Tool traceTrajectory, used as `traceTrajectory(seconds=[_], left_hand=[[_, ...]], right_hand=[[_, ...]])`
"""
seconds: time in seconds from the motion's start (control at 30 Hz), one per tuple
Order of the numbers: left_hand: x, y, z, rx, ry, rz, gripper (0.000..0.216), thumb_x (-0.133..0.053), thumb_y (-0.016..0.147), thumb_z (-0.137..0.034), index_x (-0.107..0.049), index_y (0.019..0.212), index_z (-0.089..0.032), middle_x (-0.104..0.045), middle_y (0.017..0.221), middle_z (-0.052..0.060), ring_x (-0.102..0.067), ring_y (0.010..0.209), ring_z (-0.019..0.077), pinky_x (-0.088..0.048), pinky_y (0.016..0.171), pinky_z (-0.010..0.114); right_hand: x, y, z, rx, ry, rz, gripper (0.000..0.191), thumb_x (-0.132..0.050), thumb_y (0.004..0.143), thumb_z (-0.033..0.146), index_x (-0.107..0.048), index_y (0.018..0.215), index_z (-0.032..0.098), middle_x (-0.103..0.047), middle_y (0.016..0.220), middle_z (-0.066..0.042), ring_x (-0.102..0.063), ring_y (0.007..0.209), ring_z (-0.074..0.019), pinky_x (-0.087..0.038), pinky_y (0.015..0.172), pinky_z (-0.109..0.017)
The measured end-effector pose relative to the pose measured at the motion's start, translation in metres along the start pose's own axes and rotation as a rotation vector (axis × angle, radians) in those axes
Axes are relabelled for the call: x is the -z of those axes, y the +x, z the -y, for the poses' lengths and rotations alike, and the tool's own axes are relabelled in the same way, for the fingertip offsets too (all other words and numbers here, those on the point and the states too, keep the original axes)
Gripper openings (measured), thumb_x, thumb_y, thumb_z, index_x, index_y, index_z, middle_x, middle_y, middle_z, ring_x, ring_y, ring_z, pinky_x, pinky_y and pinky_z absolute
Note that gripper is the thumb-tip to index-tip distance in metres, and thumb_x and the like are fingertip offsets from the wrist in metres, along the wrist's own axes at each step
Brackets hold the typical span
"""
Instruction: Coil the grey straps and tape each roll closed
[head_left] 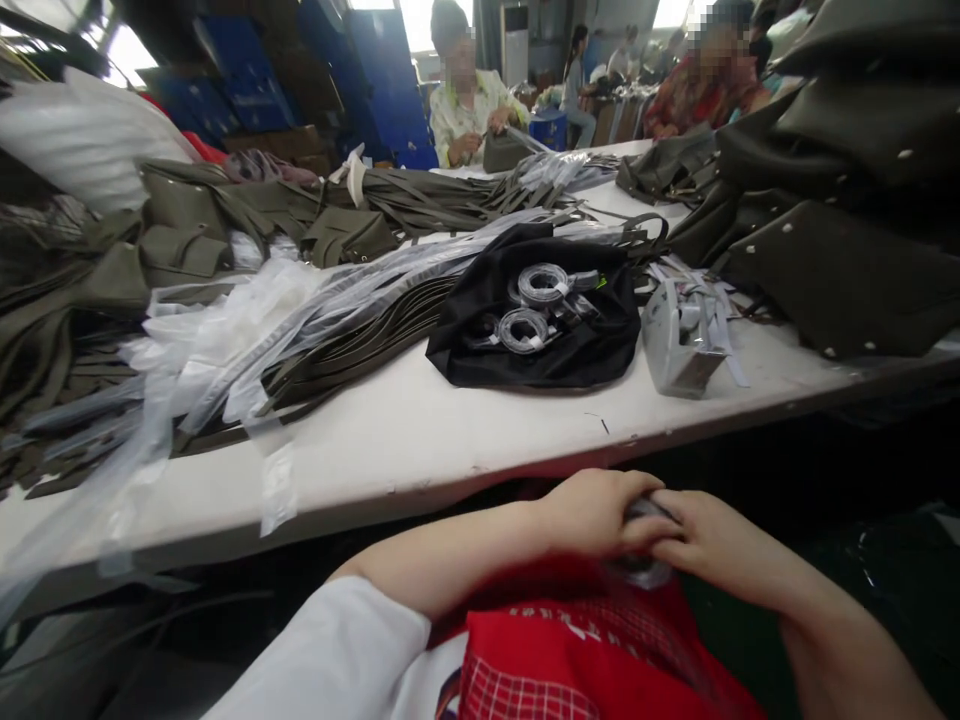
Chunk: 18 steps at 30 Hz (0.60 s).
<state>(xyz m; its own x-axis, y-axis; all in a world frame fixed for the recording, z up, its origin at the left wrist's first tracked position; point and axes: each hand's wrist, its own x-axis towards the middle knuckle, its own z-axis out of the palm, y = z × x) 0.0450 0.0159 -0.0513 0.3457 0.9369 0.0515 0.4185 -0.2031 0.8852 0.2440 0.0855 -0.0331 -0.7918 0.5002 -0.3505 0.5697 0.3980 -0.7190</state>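
The left hand (596, 512) and right hand (712, 540) close their fingers on a small grey object (643, 572), mostly hidden between them. Its visible edge looks glossy and rounded.

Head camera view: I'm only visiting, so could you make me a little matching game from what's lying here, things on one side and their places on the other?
Things:
1. black cloth bag
2. tape dispenser
3. olive bags
4. small grey item

Places:
A. piled at the right end of the table
B. below the table edge, held between the left hand and right hand
C. middle of the table, with grey rolls on it
D. just right of the black cloth

Pairs: 1-C, 2-D, 3-A, 4-B.
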Motion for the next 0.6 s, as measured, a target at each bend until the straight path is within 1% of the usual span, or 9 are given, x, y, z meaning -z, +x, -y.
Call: traceTrajectory(seconds=[0.03, 0.1, 0.17, 0.2, 0.27, 0.33, 0.47, 0.53, 0.6], left_hand=[[-0.003, 0.001, -0.001, -0.005, -0.032, -0.072, 0.052, -0.062, 0.088, -0.048, -0.060, 0.128, -0.015, -0.067, 0.118, 0.014, -0.063, 0.106, 0.0264, -0.048, 0.095, 0.038], [-0.007, 0.005, -0.002, 0.021, -0.170, -0.297, 0.046, -0.058, 0.091, -0.044, -0.061, 0.127, -0.017, -0.069, 0.114, 0.011, -0.064, 0.100, 0.0220, -0.048, 0.093, 0.034], [-0.008, 0.010, -0.002, 0.078, -0.340, -0.501, 0.042, -0.053, 0.094, -0.044, -0.063, 0.124, -0.016, -0.070, 0.101, 0.008, -0.064, 0.082, 0.0169, -0.051, 0.081, 0.029], [-0.007, 0.012, -0.002, 0.112, -0.413, -0.569, 0.043, -0.050, 0.095, -0.045, -0.065, 0.122, -0.016, -0.069, 0.096, 0.008, -0.061, 0.073, 0.0145, -0.051, 0.073, 0.027], [-0.004, 0.015, -0.003, 0.160, -0.509, -0.603, 0.045, -0.044, 0.097, -0.047, -0.066, 0.119, -0.014, -0.067, 0.089, 0.007, -0.055, 0.061, 0.0113, -0.048, 0.061, 0.024], [0.002, 0.015, -0.003, 0.167, -0.508, -0.514, 0.046, -0.040, 0.099, -0.046, -0.066, 0.118, -0.014, -0.066, 0.088, 0.007, -0.054, 0.062, 0.0114, -0.048, 0.061, 0.023], [0.005, 0.004, 0.000, 0.002, -0.243, -0.089, 0.037, -0.044, 0.097, -0.038, -0.070, 0.108, -0.015, -0.070, 0.096, 0.008, -0.062, 0.086, 0.0165, -0.048, 0.083, 0.026], [-0.004, -0.006, 0.006, -0.031, -0.156, 0.074, 0.032, -0.049, 0.095, -0.038, -0.072, 0.101, -0.017, -0.070, 0.093, 0.006, -0.062, 0.084, 0.0160, -0.047, 0.081, 0.024], [-0.018, -0.015, 0.015, 0.032, -0.159, 0.111, 0.031, -0.048, 0.094, -0.039, -0.071, 0.092, -0.018, -0.068, 0.084, 0.003, -0.059, 0.073, 0.0135, -0.045, 0.069, 0.021]], right_hand=[[-0.005, 0.002, -0.001, 0.003, 0.036, -0.050, 0.015, -0.063, 0.083, 0.033, -0.069, 0.091, 0.022, -0.075, 0.092, -0.004, -0.068, 0.086, -0.0267, -0.051, 0.076, -0.033], [-0.015, 0.006, -0.003, 0.028, 0.147, -0.167, 0.030, -0.064, 0.085, 0.041, -0.066, 0.106, 0.020, -0.075, 0.100, -0.006, -0.068, 0.094, -0.0280, -0.053, 0.082, -0.034], [-0.026, 0.011, -0.007, 0.074, 0.267, -0.312, 0.045, -0.064, 0.086, 0.048, -0.061, 0.120, 0.018, -0.073, 0.113, -0.009, -0.066, 0.106, -0.0291, -0.052, 0.092, -0.036], [-0.029, 0.013, -0.009, 0.089, 0.320, -0.396, 0.049, -0.063, 0.087, 0.049, -0.059, 0.124, 0.017, -0.071, 0.118, -0.011, -0.065, 0.110, -0.0292, -0.051, 0.096, -0.037], [-0.033, 0.016, -0.013, 0.101, 0.394, -0.509, 0.051, -0.058, 0.090, 0.051, -0.057, 0.127, 0.016, -0.069, 0.124, -0.013, -0.063, 0.115, -0.0289, -0.048, 0.101, -0.037], [-0.029, 0.017, -0.015, 0.103, 0.405, -0.459, 0.050, -0.056, 0.092, 0.051, -0.059, 0.127, 0.016, -0.069, 0.123, -0.013, -0.064, 0.113, -0.0286, -0.048, 0.101, -0.038], [-0.017, 0.008, -0.005, 0.086, 0.338, -0.070, 0.036, -0.063, 0.088, 0.044, -0.069, 0.116, 0.022, -0.074, 0.110, -0.006, -0.068, 0.102, -0.0276, -0.051, 0.094, -0.035], [-0.019, 0.004, 0.003, 0.083, 0.336, 0.142, 0.025, -0.067, 0.085, 0.034, -0.073, 0.107, 0.024, -0.076, 0.104, -0.002, -0.069, 0.099, -0.0258, -0.051, 0.090, -0.032], [-0.021, 0.004, 0.004, 0.067, 0.317, 0.291, 0.020, -0.070, 0.079, 0.026, -0.075, 0.098, 0.023, -0.077, 0.095, 0.001, -0.070, 0.090, -0.0230, -0.052, 0.081, -0.027]])
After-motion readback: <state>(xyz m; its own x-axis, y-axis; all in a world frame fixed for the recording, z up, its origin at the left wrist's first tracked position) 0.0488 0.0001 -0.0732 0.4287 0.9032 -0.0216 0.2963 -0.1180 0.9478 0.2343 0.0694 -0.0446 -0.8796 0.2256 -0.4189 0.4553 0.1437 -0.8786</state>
